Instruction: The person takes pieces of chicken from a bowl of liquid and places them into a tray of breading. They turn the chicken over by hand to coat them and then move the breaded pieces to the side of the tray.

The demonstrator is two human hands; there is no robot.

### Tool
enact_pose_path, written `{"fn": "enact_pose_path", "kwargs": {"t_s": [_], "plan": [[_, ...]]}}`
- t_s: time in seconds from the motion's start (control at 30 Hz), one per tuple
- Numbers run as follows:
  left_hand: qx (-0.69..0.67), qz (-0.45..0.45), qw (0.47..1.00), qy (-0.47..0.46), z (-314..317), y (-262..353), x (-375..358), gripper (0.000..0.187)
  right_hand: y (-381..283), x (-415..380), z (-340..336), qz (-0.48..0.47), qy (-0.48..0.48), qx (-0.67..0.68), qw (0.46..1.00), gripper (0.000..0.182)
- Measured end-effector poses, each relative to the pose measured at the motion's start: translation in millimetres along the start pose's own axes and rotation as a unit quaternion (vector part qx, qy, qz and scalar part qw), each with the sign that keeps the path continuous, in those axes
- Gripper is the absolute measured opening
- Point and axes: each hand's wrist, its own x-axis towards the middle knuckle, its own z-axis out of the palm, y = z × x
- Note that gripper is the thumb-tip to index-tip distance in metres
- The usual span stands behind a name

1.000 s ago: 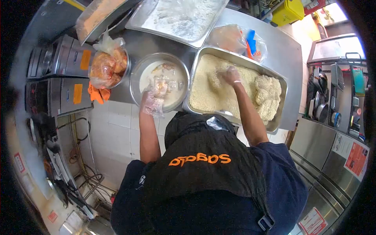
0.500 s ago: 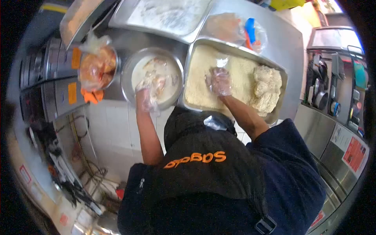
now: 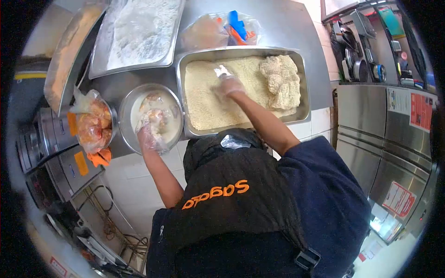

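Observation:
My left hand [image 3: 147,137], in a clear plastic glove, reaches into a round metal bowl [image 3: 124,132] of milky white liquid. Pale pinkish raw meat pieces [image 3: 158,118] lie against its fingers, which are partly hidden. My right hand [image 3: 229,86], gloved too, is down in the pale breadcrumbs [image 3: 201,102] of a deep rectangular metal tray [image 3: 303,109]. Its fingers are smeared by motion, and a bright white patch shows just beyond them. Lumpy crumb-coated pieces [image 3: 282,83] sit heaped at the tray's right end.
A tray of white flour [image 3: 141,34] stands behind the bowl. Left of the bowl is a plastic bag of raw meat [image 3: 95,123] in a container, with an orange cloth [image 3: 99,157] beneath. Plastic bags [image 3: 206,32] and a blue-and-orange item [image 3: 236,25] lie behind the crumb tray.
The view has shifted, so the counter appears further left and more of the flour tray shows. My right hand has moved within the breadcrumbs; my left hand stays in the bowl.

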Motion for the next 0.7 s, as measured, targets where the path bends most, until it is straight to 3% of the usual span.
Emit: {"fn": "enact_pose_path", "kwargs": {"t_s": [0.03, 0.07, 0.13, 0.2, 0.27, 0.4, 0.47, 0.5, 0.57, 0.7], "plan": [[0.007, -0.006, 1.000, -0.011, 0.6, 0.0, -1.0, 0.044, 11.1, -3.3, -14.4, -0.042, -0.190, 0.009, 0.981, 0.059], [0.014, -0.013, 1.000, -0.023, 1.0, -1.5, -2.7, 0.044, 25.9, -6.0, -6.9, -0.034, -0.189, 0.012, 0.981, 0.059], [-0.005, -0.006, 0.999, -0.038, -1.9, -8.0, 1.7, 0.045, 54.9, -5.0, 13.6, -0.047, -0.272, 0.127, 0.953, 0.062], [-0.025, 0.003, 0.999, -0.042, -4.6, -5.4, -2.2, 0.046, 54.5, -25.1, -19.3, -0.062, -0.267, 0.169, 0.947, 0.061], [0.096, 0.027, 0.995, 0.006, 1.3, 4.7, -13.2, 0.049, 49.1, -50.1, -56.4, -0.033, -0.171, 0.093, 0.980, 0.063], [0.154, 0.042, 0.987, 0.010, -8.9, 4.4, -8.7, 0.052, 67.7, -72.3, -82.0, 0.025, -0.083, 0.089, 0.992, 0.060], [0.092, -0.002, 0.996, 0.017, -15.8, -1.0, -4.0, 0.052, 83.8, -74.9, -90.3, 0.116, -0.005, 0.178, 0.977, 0.058], [0.090, -0.002, 0.996, 0.016, -14.0, 4.7, -8.8, 0.052, 95.3, -74.7, -99.4, 0.088, 0.017, 0.211, 0.973, 0.054], [0.226, 0.000, 0.974, 0.026, -11.9, 18.1, -16.5, 0.041, 106.2, -78.9, -124.7, 0.123, 0.045, 0.240, 0.962, 0.052], [0.121, 0.082, 0.989, 0.018, -63.3, -35.6, 35.0, 0.037, 167.5, -63.5, -120.2, 0.175, 0.155, 0.270, 0.934, 0.048]]}}
